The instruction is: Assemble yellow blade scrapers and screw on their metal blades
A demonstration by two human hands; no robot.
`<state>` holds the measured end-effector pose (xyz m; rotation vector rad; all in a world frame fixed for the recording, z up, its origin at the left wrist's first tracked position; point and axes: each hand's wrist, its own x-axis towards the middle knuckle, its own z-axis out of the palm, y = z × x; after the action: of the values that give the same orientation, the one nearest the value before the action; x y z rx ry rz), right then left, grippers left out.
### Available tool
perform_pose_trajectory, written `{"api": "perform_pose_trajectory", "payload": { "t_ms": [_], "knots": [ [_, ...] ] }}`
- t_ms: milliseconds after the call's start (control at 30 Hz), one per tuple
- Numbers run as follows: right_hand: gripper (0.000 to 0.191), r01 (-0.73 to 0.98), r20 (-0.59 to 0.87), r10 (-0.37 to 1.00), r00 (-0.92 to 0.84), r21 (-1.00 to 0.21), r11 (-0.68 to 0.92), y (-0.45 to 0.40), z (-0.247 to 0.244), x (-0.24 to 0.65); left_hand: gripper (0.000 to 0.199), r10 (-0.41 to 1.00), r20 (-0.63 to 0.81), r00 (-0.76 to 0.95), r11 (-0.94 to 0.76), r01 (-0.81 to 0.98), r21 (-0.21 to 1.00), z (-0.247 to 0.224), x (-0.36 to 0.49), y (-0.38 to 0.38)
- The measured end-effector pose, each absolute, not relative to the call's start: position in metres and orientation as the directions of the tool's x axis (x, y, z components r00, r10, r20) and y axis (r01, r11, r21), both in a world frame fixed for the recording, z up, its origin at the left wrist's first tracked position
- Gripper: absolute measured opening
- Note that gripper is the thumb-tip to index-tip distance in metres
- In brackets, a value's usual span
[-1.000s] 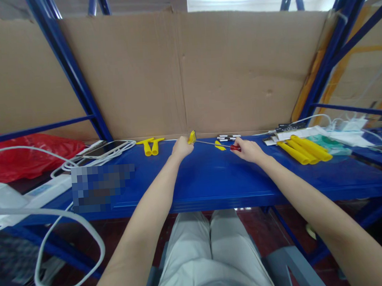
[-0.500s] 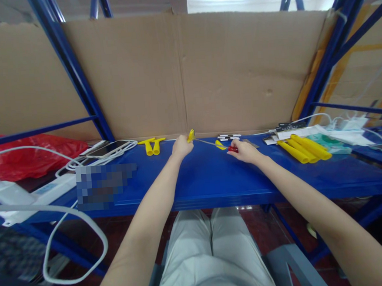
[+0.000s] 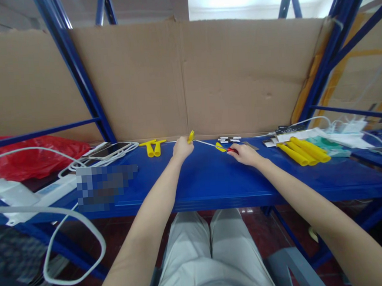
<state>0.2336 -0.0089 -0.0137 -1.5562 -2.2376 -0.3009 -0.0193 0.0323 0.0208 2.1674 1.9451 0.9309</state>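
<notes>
My left hand (image 3: pixel 182 148) is closed around a yellow plastic part (image 3: pixel 191 137), whose upper end sticks out past the fingers. My right hand (image 3: pixel 246 154) grips the red handle of a screwdriver (image 3: pixel 210 143). Its long thin shaft points left, with the tip at or close to the yellow part; I cannot tell if they touch. Just behind the right hand lies a small yellow piece (image 3: pixel 220 147) on the blue table (image 3: pixel 210 181). Two T-shaped yellow pieces (image 3: pixel 154 148) lie side by side left of my left hand.
Several yellow tubes (image 3: pixel 304 151) lie at the right, near white papers and a green plastic bag (image 3: pixel 335 147). Small black-and-white strips (image 3: pixel 229 139) sit at the back. On the left are a red bag (image 3: pixel 41 157), cables and a white power strip (image 3: pixel 55 191). Cardboard (image 3: pixel 134 81) walls the back.
The view has shifted slightly. Both hands keep their grips, and the screwdriver still points at the yellow part from the right, with almost no visible movement.
</notes>
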Motion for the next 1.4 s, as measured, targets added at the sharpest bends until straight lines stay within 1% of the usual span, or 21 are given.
{"api": "perform_pose_trajectory", "payload": {
  "t_ms": [133, 233, 367, 467, 667, 833, 933, 1067, 1267, 1400],
  "knots": [
    [0.017, 0.920, 0.469, 0.834, -0.290, -0.104, 0.379, -0.005, -0.015, 0.238, 0.028, 0.933, 0.360, 0.020, -0.187, 0.880, 0.436, 0.020, -0.017, 0.031],
    [0.014, 0.932, 0.474, 0.836, -0.278, -0.079, 0.355, -0.008, -0.013, 0.238, 0.028, 0.936, 0.352, 0.019, -0.182, 0.880, 0.438, 0.020, -0.016, 0.030],
    [0.018, 0.955, 0.472, 0.844, -0.254, -0.014, 0.295, -0.015, -0.009, 0.234, 0.028, 0.934, 0.356, 0.007, -0.179, 0.874, 0.453, 0.022, -0.017, 0.029],
    [0.020, 0.957, 0.472, 0.845, -0.253, -0.007, 0.290, -0.018, -0.006, 0.233, 0.027, 0.930, 0.369, 0.011, -0.193, 0.866, 0.461, 0.022, -0.017, 0.030],
    [0.023, 0.919, 0.452, 0.839, -0.302, -0.095, 0.382, -0.015, -0.006, 0.237, 0.028, 0.925, 0.380, 0.013, -0.197, 0.871, 0.449, 0.021, -0.017, 0.030],
    [0.018, 0.907, 0.480, 0.832, -0.280, -0.151, 0.392, -0.007, -0.013, 0.241, 0.027, 0.919, 0.394, 0.021, -0.214, 0.866, 0.452, 0.020, -0.017, 0.031],
    [0.015, 0.907, 0.496, 0.820, -0.287, -0.135, 0.399, -0.006, -0.015, 0.241, 0.025, 0.917, 0.398, 0.026, -0.229, 0.851, 0.473, 0.020, -0.018, 0.034],
    [0.020, 0.908, 0.488, 0.814, -0.317, -0.093, 0.409, -0.011, -0.013, 0.237, 0.023, 0.913, 0.408, 0.015, -0.250, 0.810, 0.530, 0.021, -0.021, 0.039],
    [0.024, 0.932, 0.435, 0.849, -0.302, -0.053, 0.358, -0.011, -0.013, 0.236, 0.023, 0.936, 0.351, 0.030, -0.252, 0.755, 0.605, 0.019, -0.021, 0.043],
    [0.023, 0.921, 0.411, 0.854, -0.319, -0.080, 0.382, -0.007, -0.016, 0.237, 0.023, 0.944, 0.331, 0.022, -0.232, 0.756, 0.612, 0.016, -0.020, 0.045]
  ]
}}
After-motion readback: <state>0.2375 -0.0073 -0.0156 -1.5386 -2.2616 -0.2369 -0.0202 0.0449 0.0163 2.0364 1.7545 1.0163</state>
